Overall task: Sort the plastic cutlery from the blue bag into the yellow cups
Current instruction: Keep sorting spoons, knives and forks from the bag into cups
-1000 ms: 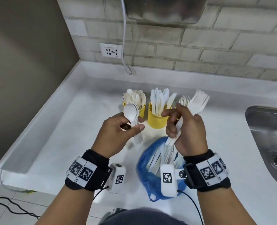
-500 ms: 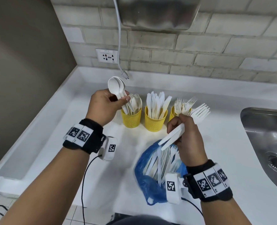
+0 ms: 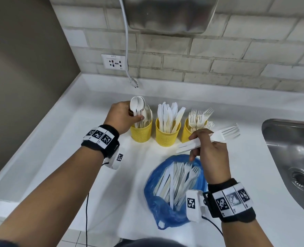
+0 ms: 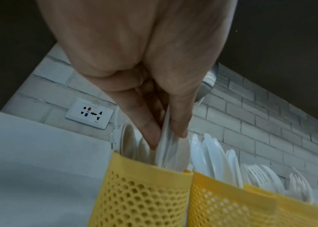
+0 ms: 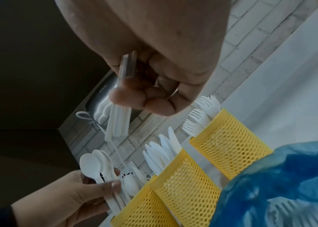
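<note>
— Several spoons pinched in left hand, handles pointing down into leftmost yellow cup, directly below.
— And right hand?
— Curled round forks, lying crosswise beside fork cup, above blue bag. White counter, brick wall behind.

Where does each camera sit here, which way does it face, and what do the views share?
Head: high, looking down at the white counter; both forearms, left hand, right hand.
Left wrist: looks along the fingers pinching spoons over the spoon cup.
Right wrist: under the palm, facing the brick wall; fingers gripping forks.
Shared: three yellow cups; blue bag in head and right wrist.
</note>
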Demonstrator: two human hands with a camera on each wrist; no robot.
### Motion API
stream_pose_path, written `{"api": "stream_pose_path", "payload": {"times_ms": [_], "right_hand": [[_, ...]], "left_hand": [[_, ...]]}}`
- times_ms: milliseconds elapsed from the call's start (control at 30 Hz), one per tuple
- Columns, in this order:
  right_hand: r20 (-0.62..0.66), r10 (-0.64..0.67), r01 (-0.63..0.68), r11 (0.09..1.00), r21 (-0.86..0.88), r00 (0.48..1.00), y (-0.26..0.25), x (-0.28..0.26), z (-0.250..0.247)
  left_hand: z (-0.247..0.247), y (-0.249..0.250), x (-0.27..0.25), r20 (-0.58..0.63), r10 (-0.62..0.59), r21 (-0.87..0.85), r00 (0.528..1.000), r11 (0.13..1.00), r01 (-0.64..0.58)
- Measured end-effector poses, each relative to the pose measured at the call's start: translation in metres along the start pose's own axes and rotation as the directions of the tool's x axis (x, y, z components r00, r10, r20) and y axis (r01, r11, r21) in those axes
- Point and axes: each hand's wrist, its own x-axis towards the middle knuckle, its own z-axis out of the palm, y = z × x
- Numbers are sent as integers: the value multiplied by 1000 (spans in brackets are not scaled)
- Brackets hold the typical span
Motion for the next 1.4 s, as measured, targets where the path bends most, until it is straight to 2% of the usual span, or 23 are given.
{"api": "stream_pose_path", "payload": {"times_ms": [200, 333, 500, 633, 733, 833, 900, 1000, 1133, 1267, 1333, 1400], "right_hand": [[9, 9, -9, 1000, -9, 1000, 3, 8, -1], [3, 14, -14, 1000, -13, 1000, 5, 13, 0], [2, 18, -18, 1000, -16, 1000, 8, 16, 2], [3, 7, -7, 1000, -14, 1000, 9, 18, 5], [11, 4, -4, 1000, -20, 1000, 11, 17, 7], [26, -5, 6, 1000, -27, 1000, 12, 17, 8], [36, -9, 10, 1000, -22, 999, 12, 17, 8], [42, -14, 15, 1000, -24, 999, 13, 19, 7], [36, -21, 22, 999, -37, 999, 14, 19, 6], [4, -27, 27, 998, -59, 1000, 18, 22, 2], [-18, -53, 52, 995, -87, 998, 22, 25, -1], [-51, -61, 53, 988, -146, 997, 25, 30, -6]], "left_hand": [[13, -6, 2, -9, 40, 21, 999, 999, -40], [20, -10, -1, -90, 118, 18, 989, 993, -117], [24, -17, 1, -141, 134, -4, 981, 991, -136], [28, -23, 4, -205, 240, 94, 949, 970, -225], [31, -24, 8, -152, 319, 264, 935, 925, -273], [36, -28, 9, 48, 278, 373, 960, 886, -275], [39, -29, 7, 118, 237, 380, 964, 886, -264], [39, -28, 7, 78, 180, 334, 981, 922, -196], [40, -28, 4, 56, 55, 161, 997, 985, -64], [39, -25, 2, 75, 58, 98, 995, 993, -66], [39, -23, 0, 2, 78, 149, 997, 986, -78], [39, -12, -8, -154, 142, 207, 978, 972, -108]]}}
